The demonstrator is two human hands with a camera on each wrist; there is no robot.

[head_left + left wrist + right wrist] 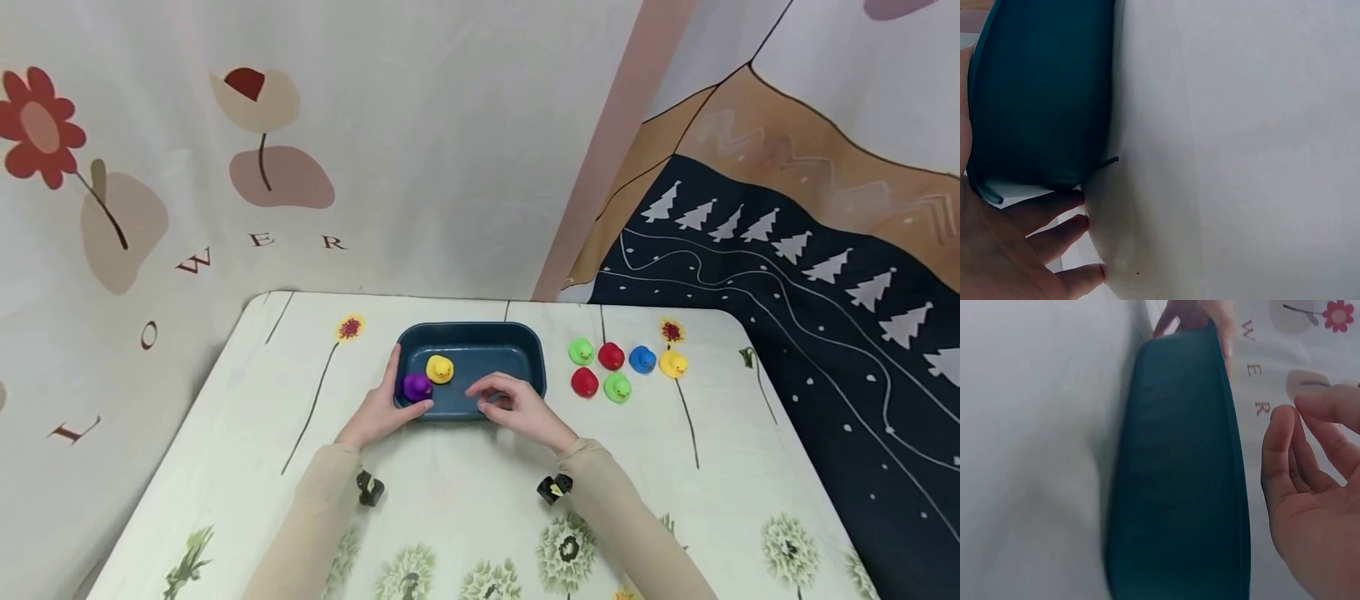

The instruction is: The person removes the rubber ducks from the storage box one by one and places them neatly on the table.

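Observation:
A dark blue rectangular tray (pixel 487 337) lies on the table. My left hand (pixel 381 410) holds its left end, thumb at the near rim and fingers along the side wall. Inside, at the left, sit a purple toy duck (pixel 417 387) and a yellow toy duck (pixel 440 369) close together. Over the tray's right half is my right hand (pixel 525 410), fingers loosely bent. In the right wrist view, the right hand (pixel 1316 506) has thumb and fingertips close together, with nothing seen between them. Both wrist views show the tray's outer wall (pixel 1172 469), hiding the ducks.
Right of the tray stand several toy ducks: green (pixel 581 351), red (pixel 611 356), blue (pixel 642 359) and yellow (pixel 673 363) at the back, another red duck (pixel 585 382) and green duck (pixel 618 387) in front. A printed cloth (pixel 480 517) covers the table; a curtain (pixel 450 167) hangs behind.

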